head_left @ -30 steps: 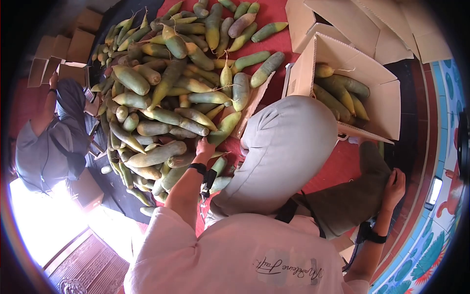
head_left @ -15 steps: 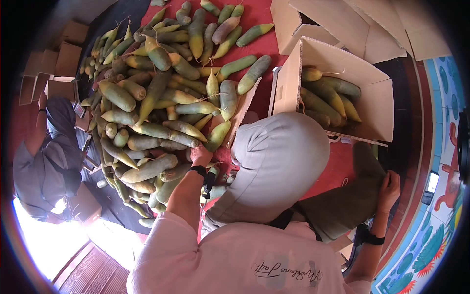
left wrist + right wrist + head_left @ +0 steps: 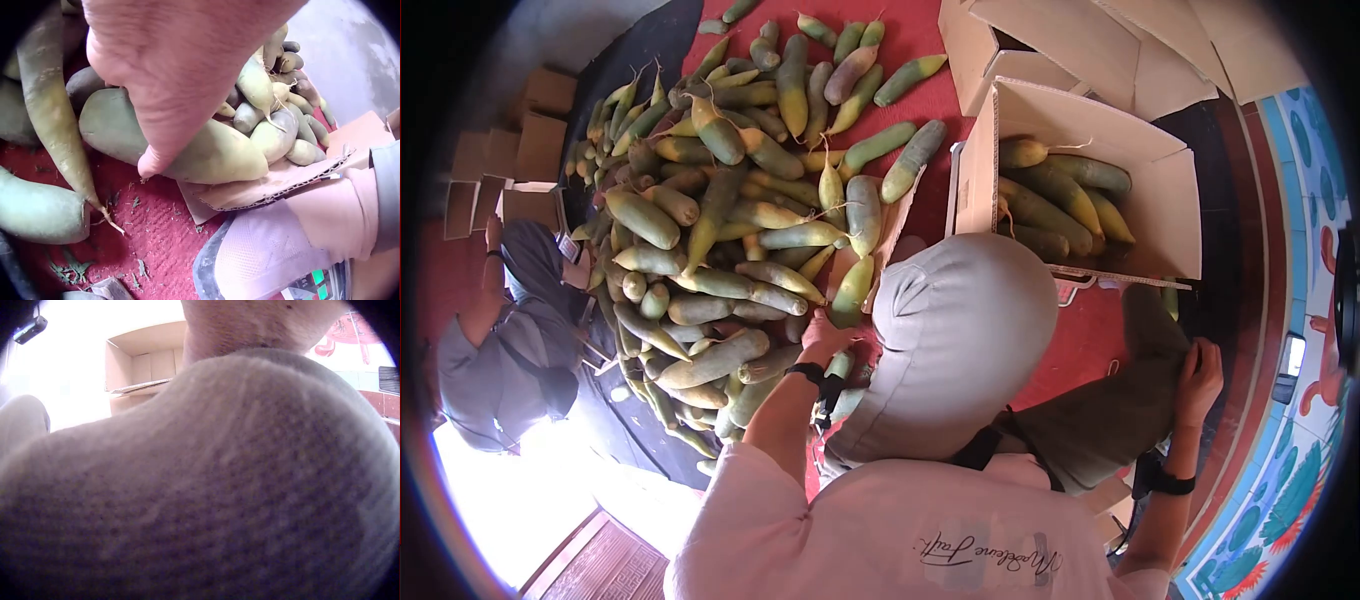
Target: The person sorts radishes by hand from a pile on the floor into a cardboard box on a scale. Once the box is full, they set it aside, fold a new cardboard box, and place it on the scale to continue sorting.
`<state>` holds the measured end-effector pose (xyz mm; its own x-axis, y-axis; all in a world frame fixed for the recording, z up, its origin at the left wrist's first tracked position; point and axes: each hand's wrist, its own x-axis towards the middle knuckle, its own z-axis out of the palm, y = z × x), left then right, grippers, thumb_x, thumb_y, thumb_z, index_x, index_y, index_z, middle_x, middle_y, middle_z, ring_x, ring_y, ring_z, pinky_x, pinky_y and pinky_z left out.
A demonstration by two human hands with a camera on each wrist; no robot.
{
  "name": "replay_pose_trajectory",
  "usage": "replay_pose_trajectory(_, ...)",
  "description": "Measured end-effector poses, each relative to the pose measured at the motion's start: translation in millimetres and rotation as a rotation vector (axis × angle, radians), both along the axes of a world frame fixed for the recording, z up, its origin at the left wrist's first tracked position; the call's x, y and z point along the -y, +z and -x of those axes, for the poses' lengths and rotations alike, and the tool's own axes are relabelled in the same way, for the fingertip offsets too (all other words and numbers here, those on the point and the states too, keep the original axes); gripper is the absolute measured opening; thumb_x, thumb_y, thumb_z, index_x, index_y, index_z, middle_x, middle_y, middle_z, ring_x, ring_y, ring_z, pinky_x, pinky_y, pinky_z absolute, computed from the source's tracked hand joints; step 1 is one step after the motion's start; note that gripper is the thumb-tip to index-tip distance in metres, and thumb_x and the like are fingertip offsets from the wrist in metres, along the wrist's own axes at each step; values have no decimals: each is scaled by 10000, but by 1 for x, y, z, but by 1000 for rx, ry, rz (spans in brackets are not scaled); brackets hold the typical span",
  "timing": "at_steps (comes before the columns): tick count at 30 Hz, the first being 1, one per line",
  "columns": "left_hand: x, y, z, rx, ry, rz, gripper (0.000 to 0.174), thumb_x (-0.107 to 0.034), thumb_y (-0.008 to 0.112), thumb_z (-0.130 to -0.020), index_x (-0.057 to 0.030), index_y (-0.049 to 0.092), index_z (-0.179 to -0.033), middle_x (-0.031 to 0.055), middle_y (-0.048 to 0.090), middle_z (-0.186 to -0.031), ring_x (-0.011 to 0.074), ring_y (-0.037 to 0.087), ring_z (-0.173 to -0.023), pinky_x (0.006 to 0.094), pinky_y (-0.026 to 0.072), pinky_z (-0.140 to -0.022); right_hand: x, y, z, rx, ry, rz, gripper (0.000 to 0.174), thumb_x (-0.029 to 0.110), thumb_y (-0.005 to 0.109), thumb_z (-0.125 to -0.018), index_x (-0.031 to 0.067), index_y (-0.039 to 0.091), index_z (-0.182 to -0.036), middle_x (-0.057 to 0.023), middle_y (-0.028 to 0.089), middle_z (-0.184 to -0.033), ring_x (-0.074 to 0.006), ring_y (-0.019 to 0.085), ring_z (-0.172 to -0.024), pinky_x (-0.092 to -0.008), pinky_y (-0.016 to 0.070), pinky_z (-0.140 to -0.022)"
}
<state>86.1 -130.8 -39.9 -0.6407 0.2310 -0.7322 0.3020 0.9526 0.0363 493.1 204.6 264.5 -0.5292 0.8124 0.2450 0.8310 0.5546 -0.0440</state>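
Red mat (image 3: 156,244) lies bare beside the left hand (image 3: 187,62) (touching a radish (image 3: 215,156)).

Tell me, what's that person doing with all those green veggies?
A person crouches beside a heap of long green-yellow root vegetables on red matting. Their left hand presses on a fat green one at the heap's edge; the right hand rests on their knee. An open cardboard box nearby holds several more.

shirt (image 3: 920,520): pale pink, script print | trousers (image 3: 970,330): grey | wrist straps (image 3: 805,372): black
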Motion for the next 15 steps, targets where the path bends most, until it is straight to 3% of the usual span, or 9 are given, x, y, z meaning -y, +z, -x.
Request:
replay_pose_trajectory(2, 8, -8, 0, 155, 93, -90, 963, -502, 743, -584, 59, 345, -1258, 226, 538, -1172, 316, 571, -1041, 383, 464, -881, 1, 0, 2, -19, -11, 1, 86, 42, 497, -853, 7, 559, -902, -162, 539, -830, -362, 548, -759, -406, 437, -644)
replay_pose_trajectory(4, 26, -19, 0, 156, 114, -223, 989, -530, 727, -600, 98, 350, -1265, 238, 544, -1156, 308, 568, -1048, 371, 466, -870, 2, 0, 2, -39, -26, -2, 83, 38, 501, -850, 9, 560, -900, -163, 540, -826, -365, 547, -757, -410, 436, -642)
replay_pose_trajectory(6, 22, 12, 6, 286, 475, -364, 974, -532, 728, -613, 110, 381, -1258, 230, 551, -1145, 287, 565, -1056, 348, 464, -860, 2, 0, 1, -58, -9, -15, 85, 33, 517, -837, 16, 565, -905, -163, 544, -814, -369, 549, -750, -416, 439, -639)
replay_pose_trajectory(7, 11, 57, 7, 287, 474, -362, 948, -515, 741, -618, 115, 406, -1242, 220, 551, -1148, 269, 562, -1053, 331, 458, -854, 2, 0, 1, -68, -25, -23, 85, 33, 517, -837, 16, 565, -905, -163, 544, -814, -369, 549, -750, -416, 439, -639)
replay_pose_trajectory(8, 24, 44, 15, 260, 435, -349, 942, -482, 755, -621, 113, 393, -1256, 209, 547, -1163, 264, 569, -1028, 332, 456, -852, 3, 0, 2, -84, -7, -39, 80, 34, 524, -831, 17, 565, -898, -162, 547, -807, -367, 551, -746, -418, 442, -637)
replay_pose_trajectory(10, 19, 96, 20, 451, 651, -541, 813, -423, 740, -680, 99, 441, -1226, 161, 577, -1117, 215, 580, -955, 314, 457, -822, 4, 0, 0, -106, -17, -65, 76, 34, 531, -825, 18, 565, -890, -161, 549, -800, -366, 553, -743, -419, 445, -636)
replay_pose_trajectory(11, 26, 95, 25, 347, 725, -588, 709, -391, 728, -712, 82, 486, -1181, 130, 601, -1050, 195, 579, -932, 308, 460, -798, 4, 0, -1, -115, -4, -65, 67, 37, 537, -820, 19, 564, -879, -158, 552, -796, -362, 556, -742, -418, 448, -638)
replay_pose_trajectory(12, 3, 155, 17, 326, 747, -664, 656, -394, 718, -733, 63, 508, -1153, 112, 605, -1018, 180, 577, -904, 302, 457, -780, 4, 0, -1, -126, 11, -67, 58, 39, 544, -816, 20, 562, -868, -156, 554, -792, -358, 558, -742, -417, 451, -639)
replay_pose_trajectory(15, 8, 180, 46, 288, 612, -917, 662, -418, 723, -733, 44, 511, -1156, 101, 592, -1018, 164, 559, -890, 289, 441, -790, 5, 1, -2, -159, 13, -93, 50, 39, 551, -809, 25, 562, -856, -150, 557, -784, -351, 562, -736, -410, 455, -642)
